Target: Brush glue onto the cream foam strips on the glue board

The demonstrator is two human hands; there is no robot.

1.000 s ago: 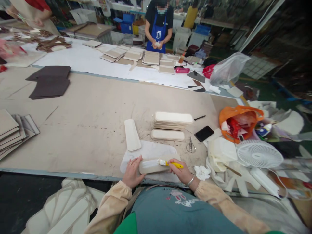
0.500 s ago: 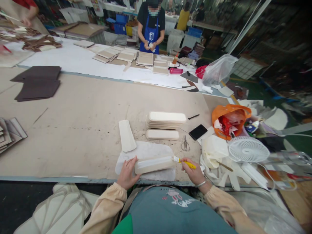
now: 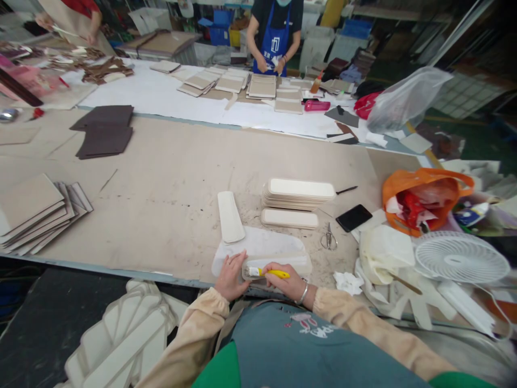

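Note:
My left hand (image 3: 231, 277) lies with its fingers spread at the left end of a long pale panel with rounded ends (image 3: 298, 261), partly hidden by my hands. In my right hand (image 3: 285, 281) is a paintbrush with a yellow handle (image 3: 279, 274). Its white bristles touch the panel close to my left fingertips. Beneath the panel is a whitish sheet (image 3: 264, 240). A small stack of plain cream strips (image 3: 230, 218) rests on the upper left of that sheet. Beyond it lie a tall stack of rounded panels (image 3: 301, 189) and a lower one (image 3: 290, 218).
Scissors (image 3: 329, 240), a black phone (image 3: 354, 217), an orange bag (image 3: 398, 188) and a white fan (image 3: 460, 258) are on the right. Folded boards (image 3: 34, 207) and dark brown sheets (image 3: 105, 137) lie left. A co-worker in a blue apron (image 3: 274, 46) stands across the table.
My right hand has moved the brush left along the panel, from its right end to beside my left hand. The whole view has shifted, so more shows at the left.

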